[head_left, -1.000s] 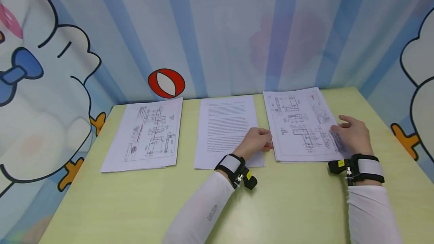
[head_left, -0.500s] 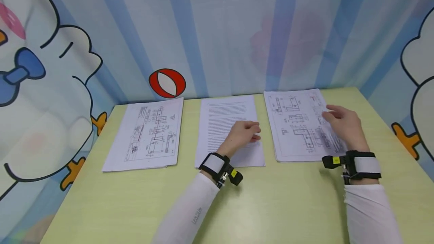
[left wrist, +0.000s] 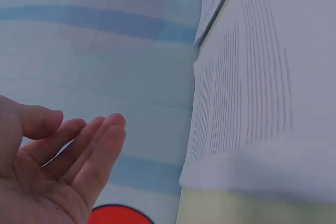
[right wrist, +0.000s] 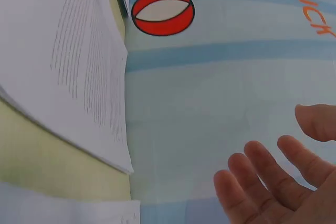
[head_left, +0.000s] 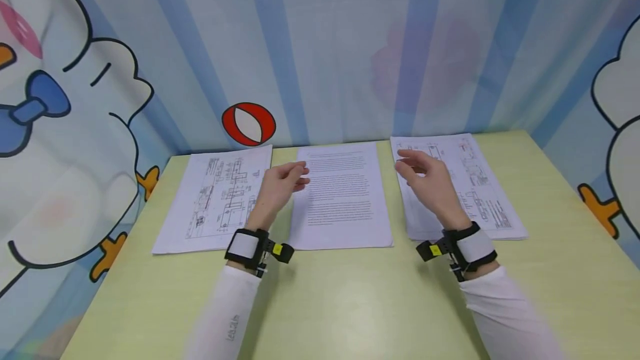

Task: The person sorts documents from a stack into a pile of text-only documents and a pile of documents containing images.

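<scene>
Three stacks of white paper lie side by side at the back of the table. The middle stack point(head_left: 342, 193) carries printed text; the left stack point(head_left: 200, 210) and the right stack point(head_left: 480, 199) show technical drawings. My left hand point(head_left: 280, 185) hovers at the gap between the left and middle stacks, its fingers loosely bent and holding nothing. Over the left part of the right stack is my right hand point(head_left: 430, 182), also with nothing in it. In the wrist views, the left hand point(left wrist: 68, 161) and the right hand point(right wrist: 278, 177) both have relaxed fingers, spread apart from the thumb.
The pale yellow-green table point(head_left: 350, 304) extends in front of the stacks. Behind it hangs a blue striped curtain point(head_left: 335, 60) with a printed red-and-white ball point(head_left: 248, 124) and cartoon figures at the sides. Each wrist wears a strapped camera.
My left hand has moved left from the right stack's near side, across the middle stack. My right hand has left the right stack's right edge and shifted left over it. The stacks stay put.
</scene>
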Demonstrator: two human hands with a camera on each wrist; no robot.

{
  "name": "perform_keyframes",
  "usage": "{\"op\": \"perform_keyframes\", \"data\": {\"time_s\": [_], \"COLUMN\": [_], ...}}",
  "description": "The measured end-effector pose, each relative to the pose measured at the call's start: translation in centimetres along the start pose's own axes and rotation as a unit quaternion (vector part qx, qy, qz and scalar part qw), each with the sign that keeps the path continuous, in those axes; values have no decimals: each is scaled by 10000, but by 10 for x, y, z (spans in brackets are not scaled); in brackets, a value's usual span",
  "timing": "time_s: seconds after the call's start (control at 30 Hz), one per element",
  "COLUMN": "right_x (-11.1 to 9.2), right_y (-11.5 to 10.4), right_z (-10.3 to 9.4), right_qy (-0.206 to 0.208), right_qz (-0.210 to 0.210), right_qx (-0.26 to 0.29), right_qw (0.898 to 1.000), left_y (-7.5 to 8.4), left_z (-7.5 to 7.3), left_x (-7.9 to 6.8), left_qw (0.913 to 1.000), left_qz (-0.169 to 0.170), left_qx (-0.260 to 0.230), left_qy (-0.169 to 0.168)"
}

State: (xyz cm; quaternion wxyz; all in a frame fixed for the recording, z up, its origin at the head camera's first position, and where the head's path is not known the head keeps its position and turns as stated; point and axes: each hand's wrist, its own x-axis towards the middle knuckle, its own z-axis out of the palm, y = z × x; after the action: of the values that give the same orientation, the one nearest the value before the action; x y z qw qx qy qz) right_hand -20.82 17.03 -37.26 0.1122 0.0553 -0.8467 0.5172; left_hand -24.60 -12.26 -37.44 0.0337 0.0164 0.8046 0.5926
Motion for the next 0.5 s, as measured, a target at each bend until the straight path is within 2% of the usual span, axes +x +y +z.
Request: {"op": "perform_keyframes", "data": {"time_s": [0.13, 0.2, 0.3, 0.37, 0.4, 0.43, 0.5], "right_x": [2, 5, 10, 13, 14, 15, 15], "right_y": [-9, -13, -15, -16, -17, -18, -20], "right_z": [29, 46, 73, 92, 102, 112, 131], "right_qy": [104, 140, 203, 196, 160, 100, -152], "right_qz": [-412, -566, -626, -592, -558, -546, -419], "right_qx": [261, 408, 650, 772, 827, 883, 948], "right_qw": [9988, 9975, 9957, 9951, 9949, 9945, 9945], "left_y": [-15, -38, -85, -120, -132, -139, -143], "left_z": [-40, -63, -100, -123, -133, -142, -155], "left_x": [2, 10, 34, 52, 57, 59, 54], "left_qw": [9989, 9965, 9901, 9801, 9734, 9650, 9486], "left_qz": [-160, -264, -422, -455, -474, -530, -628], "left_qx": [191, 326, 688, 1302, 1658, 2055, 2694], "left_qy": [408, 729, 1144, 1430, 1508, 1543, 1537]}}
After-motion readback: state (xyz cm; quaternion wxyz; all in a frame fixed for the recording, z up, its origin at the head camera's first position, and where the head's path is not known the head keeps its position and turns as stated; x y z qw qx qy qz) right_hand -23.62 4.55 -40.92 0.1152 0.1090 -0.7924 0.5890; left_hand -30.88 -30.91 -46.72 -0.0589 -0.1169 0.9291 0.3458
